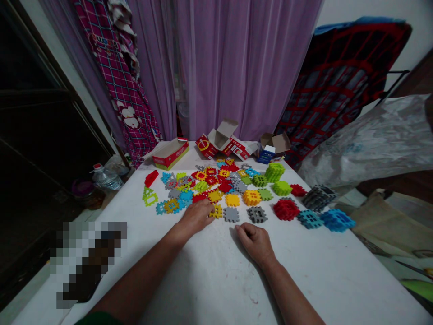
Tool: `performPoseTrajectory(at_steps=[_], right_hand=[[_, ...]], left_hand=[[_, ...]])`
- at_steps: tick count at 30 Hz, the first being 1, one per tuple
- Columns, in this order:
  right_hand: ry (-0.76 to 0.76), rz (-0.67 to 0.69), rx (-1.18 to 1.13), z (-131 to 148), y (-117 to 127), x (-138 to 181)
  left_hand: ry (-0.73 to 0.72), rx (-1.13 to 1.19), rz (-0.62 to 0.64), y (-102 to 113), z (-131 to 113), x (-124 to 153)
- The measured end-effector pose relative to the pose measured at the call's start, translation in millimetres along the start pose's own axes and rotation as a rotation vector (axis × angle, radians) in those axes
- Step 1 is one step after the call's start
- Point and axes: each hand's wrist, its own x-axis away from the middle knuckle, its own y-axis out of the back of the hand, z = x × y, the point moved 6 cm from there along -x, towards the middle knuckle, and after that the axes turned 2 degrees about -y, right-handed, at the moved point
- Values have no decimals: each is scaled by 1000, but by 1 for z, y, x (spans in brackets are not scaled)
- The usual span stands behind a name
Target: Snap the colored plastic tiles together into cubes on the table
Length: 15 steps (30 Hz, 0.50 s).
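Note:
My left hand (196,216) is at the near edge of a pile of colourful plastic interlocking tiles. Its fingers are bent and closed on the edge of a yellow window tile (217,211), which lies at the front of the pile. To the right of that tile lie a flat grey tile (231,214) and a dark grey window tile (257,214). My right hand (256,241) rests on the white table (216,280) in a loose fist, with nothing seen in it. Just behind the left hand are a yellow tile (232,200) and blue tiles (186,196).
Stacks stand at the right: red (286,209), blue (337,220), teal (310,219), black (320,197), yellow (252,197) and lime green (274,172). Opened cardboard boxes (171,154) line the back edge, before a purple curtain (233,67). A blurred-out dark object (89,266) lies at the left.

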Motion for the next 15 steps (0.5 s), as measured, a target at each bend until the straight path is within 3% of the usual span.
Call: performPoseTrajectory(at_steps=[9,15], right_hand=[[-14,9,12,1,1,0],[-3,-4,17,3,1,-1]], left_hand=[[-7,22,-80,11,4,-1],[113,-64,-117,26,16,-33]])
